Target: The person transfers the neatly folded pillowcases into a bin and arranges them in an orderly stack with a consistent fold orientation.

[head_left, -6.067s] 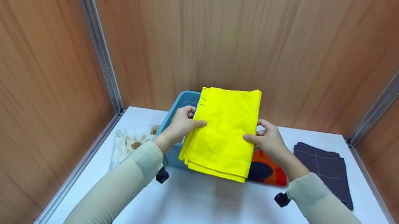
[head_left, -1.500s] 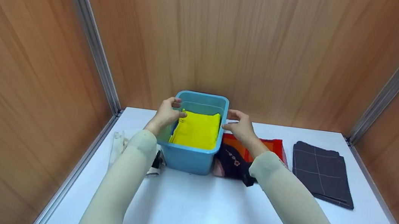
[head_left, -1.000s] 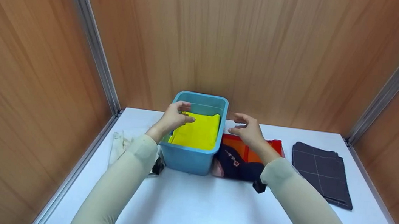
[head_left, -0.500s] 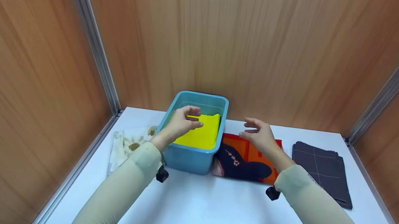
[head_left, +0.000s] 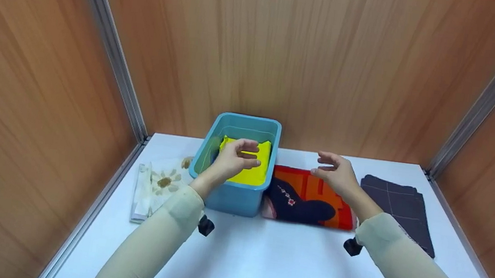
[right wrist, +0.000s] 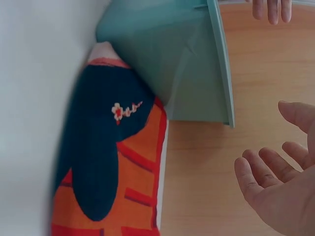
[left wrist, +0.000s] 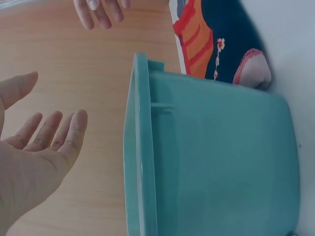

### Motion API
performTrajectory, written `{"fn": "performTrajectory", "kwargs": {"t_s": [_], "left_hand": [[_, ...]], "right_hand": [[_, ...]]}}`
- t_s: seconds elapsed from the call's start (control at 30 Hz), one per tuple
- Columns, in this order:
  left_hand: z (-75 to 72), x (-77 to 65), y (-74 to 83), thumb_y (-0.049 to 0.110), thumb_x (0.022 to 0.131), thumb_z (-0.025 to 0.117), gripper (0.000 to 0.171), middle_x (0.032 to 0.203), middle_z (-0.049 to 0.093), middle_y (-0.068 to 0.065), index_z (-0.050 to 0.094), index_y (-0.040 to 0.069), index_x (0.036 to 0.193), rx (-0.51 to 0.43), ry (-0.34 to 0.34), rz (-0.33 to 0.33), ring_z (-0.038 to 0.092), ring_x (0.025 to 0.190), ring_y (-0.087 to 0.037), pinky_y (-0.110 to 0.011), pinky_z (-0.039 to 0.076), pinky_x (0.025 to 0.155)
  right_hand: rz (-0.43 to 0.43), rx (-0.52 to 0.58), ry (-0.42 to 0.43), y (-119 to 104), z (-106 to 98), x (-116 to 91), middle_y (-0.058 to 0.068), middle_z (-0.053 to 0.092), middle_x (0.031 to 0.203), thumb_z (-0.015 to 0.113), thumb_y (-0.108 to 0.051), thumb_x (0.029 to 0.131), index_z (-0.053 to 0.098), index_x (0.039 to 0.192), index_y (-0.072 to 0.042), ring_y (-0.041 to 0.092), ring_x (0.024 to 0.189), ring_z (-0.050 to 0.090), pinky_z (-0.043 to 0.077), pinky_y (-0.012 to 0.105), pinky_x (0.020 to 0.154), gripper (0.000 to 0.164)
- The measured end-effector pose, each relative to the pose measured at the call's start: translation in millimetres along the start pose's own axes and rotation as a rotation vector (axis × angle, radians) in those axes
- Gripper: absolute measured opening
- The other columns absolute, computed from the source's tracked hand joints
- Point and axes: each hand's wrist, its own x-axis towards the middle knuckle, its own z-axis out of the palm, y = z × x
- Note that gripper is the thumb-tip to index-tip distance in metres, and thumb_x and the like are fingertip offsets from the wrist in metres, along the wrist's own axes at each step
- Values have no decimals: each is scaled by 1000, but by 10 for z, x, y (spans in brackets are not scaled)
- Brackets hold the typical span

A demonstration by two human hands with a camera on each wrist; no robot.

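A folded yellow cloth (head_left: 261,162) lies inside the blue plastic bin (head_left: 235,200) at the back of the table. My left hand (head_left: 231,161) hovers over the bin, fingers loosely bent and holding nothing, hiding part of the cloth. Just right of the bin is a folded orange, red and navy cloth (head_left: 303,207) with a small flower pattern. Above its right half hangs my right hand (head_left: 341,176), also with nothing in its relaxed fingers. In the left wrist view, the left fingers (left wrist: 74,132) stand apart from the bin's rim; the right wrist view shows the right palm (right wrist: 283,201) bare.
A folded dark grey checked cloth (head_left: 397,209) lies at the right side of the white table (head_left: 269,269). On the left sits a white floral cloth (head_left: 162,183), partly behind the left sleeve. Wood-grain panels (head_left: 285,58) enclose the back and sides.
Both hands earlier gripped the yellow cloth in the air; it now lies in the bin, released. Since then both hands have drifted right and toward me, the right one leaving the bin's side.
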Motion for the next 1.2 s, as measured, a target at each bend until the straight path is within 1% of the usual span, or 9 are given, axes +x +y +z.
{"fn": "performTrajectory", "kwargs": {"t_s": [0.13,0.33,0.53,0.7,0.8,0.97,1.03,1.1,1.2], "left_hand": [[81,-15,11,11,101,76,52,148,64,-14,60,9,150,-25,-21,7,67,134,-32,-43,57,113],[251,-24,7,10,100,77,52,149,63,-18,60,7,150,-43,-65,27,67,133,-33,-42,58,112],[424,-66,-18,15,98,80,55,147,66,-9,61,14,150,-37,-75,-6,67,132,-28,-41,59,111],[566,-90,-54,15,98,81,53,145,67,-9,63,12,148,-28,-90,10,67,133,-32,-43,59,111],[655,-109,-62,15,98,81,51,143,69,-9,64,12,146,-16,-107,22,67,132,-31,-44,58,113],[791,-167,-89,15,98,81,48,140,71,-4,65,14,143,-20,-146,28,67,128,-24,-45,55,116],[837,-186,-118,15,98,80,46,140,70,-3,66,15,142,-30,-158,24,67,128,-23,-44,56,115],[879,-196,-152,14,98,80,46,139,70,-3,66,15,141,-51,-166,11,66,129,-27,-44,56,114],[927,-200,-222,13,98,81,45,138,70,-4,66,14,140,-69,-174,-7,65,131,-33,-44,58,112]], "right_hand": [[14,4,8,57,-62,-49,20,54,161,76,-18,103,44,165,-10,39,145,58,51,49,120,71],[30,17,13,151,-132,-96,21,53,162,75,-18,104,43,166,-9,40,146,57,50,49,121,70],[37,10,17,261,-175,-117,22,52,163,76,-19,103,44,165,-8,40,146,57,50,49,120,71],[40,0,18,349,-219,-155,23,52,164,75,-20,103,42,166,-7,41,146,57,49,48,121,72],[41,-3,18,403,-238,-170,24,52,163,74,-19,105,42,166,-6,42,146,57,49,48,120,70],[44,-11,20,498,-248,-179,24,53,161,73,-18,106,44,164,-4,42,143,59,56,38,114,67],[47,-8,25,528,-248,-181,25,54,160,73,-17,106,45,163,-3,42,142,60,57,36,112,66],[54,-12,26,555,-249,-185,26,53,160,73,-17,106,45,163,-3,42,142,59,57,36,112,65],[66,-16,33,597,-248,-190,26,53,160,73,-16,105,46,162,-2,43,143,58,55,40,115,65]]}}
